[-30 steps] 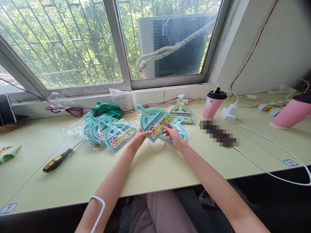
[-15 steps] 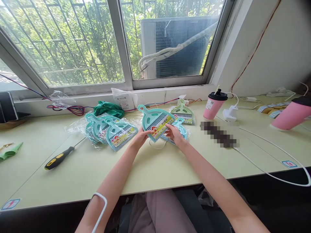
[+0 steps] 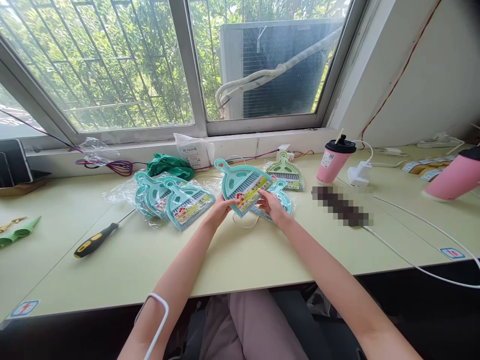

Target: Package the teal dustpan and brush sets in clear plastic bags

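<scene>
Both hands hold a teal mini dustpan and brush set (image 3: 240, 176) above the table, its handle pointing up and to the left. My left hand (image 3: 220, 210) grips its lower left edge, thumb over the yellow label. At the right side, my right hand (image 3: 273, 206) pinches the label edge. Partly hidden behind that hand lies another teal dustpan set (image 3: 282, 196). A green dustpan set (image 3: 285, 172) lies farther back. To the left, a wrapped teal dustpan set (image 3: 189, 206) rests against more teal sets (image 3: 150, 192) in clear plastic.
A yellow-and-black screwdriver (image 3: 96, 241) lies at left, near a green strip (image 3: 20, 233). Crumpled green plastic (image 3: 170, 166) sits by the window. On the right stand a pink cup (image 3: 332, 167), a white plug (image 3: 359, 173), a blurred-out dark object (image 3: 341, 206) and a white cable (image 3: 405, 262).
The view has shifted slightly, so the scene sits a little to the right. Both hands keep the same hold on the teal dustpan set.
</scene>
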Tool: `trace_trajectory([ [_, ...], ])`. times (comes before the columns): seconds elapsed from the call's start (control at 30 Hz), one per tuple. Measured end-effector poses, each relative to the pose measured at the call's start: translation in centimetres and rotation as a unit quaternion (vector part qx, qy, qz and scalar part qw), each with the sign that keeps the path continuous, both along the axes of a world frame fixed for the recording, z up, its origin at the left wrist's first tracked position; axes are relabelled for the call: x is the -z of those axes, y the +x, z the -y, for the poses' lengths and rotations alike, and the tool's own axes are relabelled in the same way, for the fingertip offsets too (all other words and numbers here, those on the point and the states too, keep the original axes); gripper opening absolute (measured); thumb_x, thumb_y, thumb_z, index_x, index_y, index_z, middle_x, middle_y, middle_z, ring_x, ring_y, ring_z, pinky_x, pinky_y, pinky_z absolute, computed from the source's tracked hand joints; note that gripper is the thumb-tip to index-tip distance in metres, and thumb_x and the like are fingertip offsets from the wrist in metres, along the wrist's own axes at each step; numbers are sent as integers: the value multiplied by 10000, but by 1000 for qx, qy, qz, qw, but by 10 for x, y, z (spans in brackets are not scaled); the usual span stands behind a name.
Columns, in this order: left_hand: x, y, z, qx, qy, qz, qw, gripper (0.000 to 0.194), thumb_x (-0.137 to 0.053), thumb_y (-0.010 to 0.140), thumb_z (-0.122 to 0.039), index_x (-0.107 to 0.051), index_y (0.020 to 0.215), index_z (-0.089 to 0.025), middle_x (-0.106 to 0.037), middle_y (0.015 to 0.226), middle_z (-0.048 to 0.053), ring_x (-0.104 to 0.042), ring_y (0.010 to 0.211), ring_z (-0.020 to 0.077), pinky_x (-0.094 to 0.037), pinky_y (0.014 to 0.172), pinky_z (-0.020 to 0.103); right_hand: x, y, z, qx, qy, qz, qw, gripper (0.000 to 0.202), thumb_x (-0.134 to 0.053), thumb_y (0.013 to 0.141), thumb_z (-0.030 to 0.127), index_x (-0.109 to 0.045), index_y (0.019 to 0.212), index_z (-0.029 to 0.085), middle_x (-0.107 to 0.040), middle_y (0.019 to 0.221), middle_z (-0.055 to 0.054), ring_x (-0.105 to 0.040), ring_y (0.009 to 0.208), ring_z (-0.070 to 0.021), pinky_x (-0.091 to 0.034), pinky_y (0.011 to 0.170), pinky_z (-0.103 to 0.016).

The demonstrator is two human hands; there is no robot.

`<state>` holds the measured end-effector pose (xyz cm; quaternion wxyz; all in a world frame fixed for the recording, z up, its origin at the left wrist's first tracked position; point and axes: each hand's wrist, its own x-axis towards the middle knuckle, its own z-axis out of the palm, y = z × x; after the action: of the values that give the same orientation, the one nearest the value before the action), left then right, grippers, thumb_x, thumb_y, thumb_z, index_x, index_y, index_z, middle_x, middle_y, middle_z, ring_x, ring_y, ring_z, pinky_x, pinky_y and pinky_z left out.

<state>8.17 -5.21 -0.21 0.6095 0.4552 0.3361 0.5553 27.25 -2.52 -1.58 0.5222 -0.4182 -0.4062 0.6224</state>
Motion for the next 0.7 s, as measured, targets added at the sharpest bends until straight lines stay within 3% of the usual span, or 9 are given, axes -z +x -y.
trace_trajectory([
  [0.23,-1,-1,0,-2,-6,-3,1000,764,-791,605,-122,-521,1317,-195,-712,1089,83,-647,1076,286,-455,1012,473,-6,3,4,-31,14,28,999,238,-720,769,387,-653,922,216,-726,955,-15,-657,632,-107,-479,487,-197],
  [0.4,-1,1,0,-12,-20,0,1000,774,-787,586,-100,-525,1307,-205,-715,1052,69,-658,1030,266,-455,1009,466,-5,1,4,-10,7,41,999,134,-732,745,257,-655,832,191,-729,885,-26,-632,584,-93,-481,492,-188],
  [0.7,-1,2,2,-3,-16,-1,1000,762,-785,595,-128,-517,1303,-219,-715,1038,58,-656,1022,267,-463,995,469,-3,0,5,3,17,29,999,220,-801,657,286,-643,786,201,-733,838,-20,-639,565,-112,-467,494,-217],
])
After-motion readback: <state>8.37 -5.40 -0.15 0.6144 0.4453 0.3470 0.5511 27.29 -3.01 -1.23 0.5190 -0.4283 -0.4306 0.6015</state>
